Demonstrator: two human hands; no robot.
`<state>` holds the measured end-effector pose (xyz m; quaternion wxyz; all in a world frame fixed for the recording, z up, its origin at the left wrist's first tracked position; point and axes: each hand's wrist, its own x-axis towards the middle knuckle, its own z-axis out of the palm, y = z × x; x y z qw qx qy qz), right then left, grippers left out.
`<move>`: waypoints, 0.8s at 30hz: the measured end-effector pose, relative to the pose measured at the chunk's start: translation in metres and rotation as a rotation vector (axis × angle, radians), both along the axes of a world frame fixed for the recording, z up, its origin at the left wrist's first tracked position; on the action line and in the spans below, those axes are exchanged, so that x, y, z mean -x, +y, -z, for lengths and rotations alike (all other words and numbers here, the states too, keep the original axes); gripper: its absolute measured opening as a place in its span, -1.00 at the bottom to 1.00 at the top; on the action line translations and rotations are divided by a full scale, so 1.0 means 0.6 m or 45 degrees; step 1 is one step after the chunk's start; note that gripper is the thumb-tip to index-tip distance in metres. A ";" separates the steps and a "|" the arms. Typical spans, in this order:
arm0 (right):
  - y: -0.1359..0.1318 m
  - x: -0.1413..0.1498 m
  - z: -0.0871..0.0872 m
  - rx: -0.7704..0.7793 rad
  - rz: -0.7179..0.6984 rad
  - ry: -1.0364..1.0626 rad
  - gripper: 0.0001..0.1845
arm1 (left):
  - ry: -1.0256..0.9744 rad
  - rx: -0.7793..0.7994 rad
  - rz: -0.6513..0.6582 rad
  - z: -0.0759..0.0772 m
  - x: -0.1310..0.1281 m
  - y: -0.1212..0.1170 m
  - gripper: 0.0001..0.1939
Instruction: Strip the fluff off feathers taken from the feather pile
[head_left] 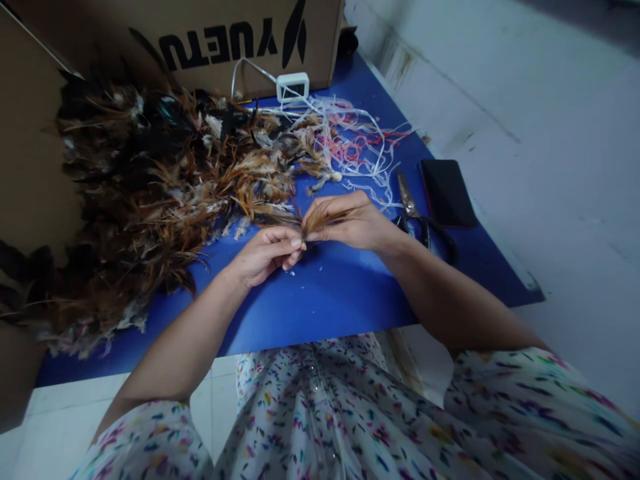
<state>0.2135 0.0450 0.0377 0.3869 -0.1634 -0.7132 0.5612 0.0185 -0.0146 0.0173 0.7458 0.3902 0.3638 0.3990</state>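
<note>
Both my hands meet above the blue table, pinching a small bunch of brown feathers (327, 221) between them. My left hand (273, 252) is closed, thumb against forefinger, at the quill end of the bunch. My right hand (353, 220) is closed around the bunch, and feather tips spread across its fingers. Whether a thread or string is at the pinch point is too small to tell. A large heap of brown and black feathers (175, 180) lies just beyond and to the left of my hands.
A tangle of white and pink strings (355, 140) lies behind my right hand. Scissors with black handles (410, 200) and a dark phone-like slab (449, 192) are on the right, near the wall. A small white digital device (293, 79) stands before a cardboard box (200, 40) on the blue table (320, 300).
</note>
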 end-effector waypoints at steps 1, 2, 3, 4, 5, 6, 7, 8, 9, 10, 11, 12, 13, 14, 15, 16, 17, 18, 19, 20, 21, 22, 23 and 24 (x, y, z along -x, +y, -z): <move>0.000 0.000 0.000 0.004 0.001 -0.002 -0.79 | 0.003 0.001 -0.002 0.000 0.000 0.000 -0.68; 0.000 0.001 0.000 0.007 0.007 -0.006 -0.78 | 0.008 0.002 -0.006 0.000 0.000 0.000 -0.68; 0.000 0.002 0.000 0.004 0.016 -0.012 -0.76 | 0.013 0.003 -0.012 -0.001 0.000 0.000 -0.68; 0.000 0.002 -0.001 -0.004 0.029 -0.019 -0.74 | 0.017 0.002 -0.020 -0.001 0.000 0.000 -0.69; 0.000 0.003 -0.001 -0.012 0.044 -0.024 -0.73 | 0.019 0.000 -0.030 -0.001 0.001 0.000 -0.69; -0.001 0.004 -0.002 -0.019 0.056 -0.027 -0.72 | 0.019 -0.003 -0.042 0.000 0.001 0.001 -0.69; -0.001 0.004 -0.002 -0.022 0.068 -0.032 -0.71 | 0.018 -0.005 -0.056 0.000 0.002 0.001 -0.70; -0.001 0.004 -0.002 -0.021 0.080 -0.039 -0.70 | 0.017 -0.005 -0.070 0.001 0.002 0.001 -0.70; -0.001 0.004 -0.002 -0.016 0.093 -0.045 -0.68 | 0.018 -0.004 -0.079 0.001 0.003 0.001 -0.70; -0.001 0.004 -0.002 -0.011 0.110 -0.049 -0.67 | 0.020 -0.003 -0.087 0.002 0.003 0.001 -0.71; -0.001 0.004 -0.001 -0.009 0.131 -0.049 -0.66 | 0.023 0.000 -0.091 0.002 0.004 0.001 -0.71; -0.001 0.004 -0.001 -0.008 0.151 -0.048 -0.65 | 0.026 0.002 -0.092 0.003 0.004 0.001 -0.71; -0.001 0.004 0.000 -0.005 0.163 -0.044 -0.65 | 0.028 0.003 -0.090 0.003 0.004 0.001 -0.71; -0.001 0.004 0.000 0.000 0.166 -0.035 -0.65 | 0.028 0.003 -0.087 0.003 0.004 0.001 -0.71; -0.001 0.004 0.000 0.005 0.159 -0.024 -0.66 | 0.027 0.003 -0.083 0.003 0.003 0.001 -0.71; -0.001 0.005 0.000 0.012 0.147 -0.010 -0.67 | 0.024 0.003 -0.079 0.003 0.003 0.001 -0.71; -0.001 0.005 0.000 0.018 0.135 0.005 -0.68 | 0.022 0.003 -0.074 0.002 0.003 0.001 -0.71; -0.001 0.006 0.000 0.023 0.127 0.017 -0.68 | 0.020 0.003 -0.071 0.002 0.003 0.001 -0.71; -0.002 0.006 -0.001 0.022 0.121 0.023 -0.69 | 0.019 0.005 -0.067 0.002 0.003 0.002 -0.71; -0.002 0.006 -0.001 0.020 0.120 0.019 -0.69 | 0.019 0.006 -0.063 0.002 0.003 0.002 -0.71; -0.002 0.006 -0.001 0.021 0.118 0.011 -0.69 | 0.019 0.007 -0.061 0.002 0.003 0.002 -0.70; -0.002 0.006 -0.001 0.028 0.117 0.000 -0.69 | 0.019 0.008 -0.060 0.002 0.003 0.002 -0.70; -0.002 0.006 -0.001 0.040 0.113 -0.008 -0.69 | 0.020 0.009 -0.059 0.002 0.003 0.002 -0.69; -0.002 0.006 -0.001 0.057 0.107 -0.011 -0.70 | 0.021 0.009 -0.059 0.002 0.003 0.002 -0.69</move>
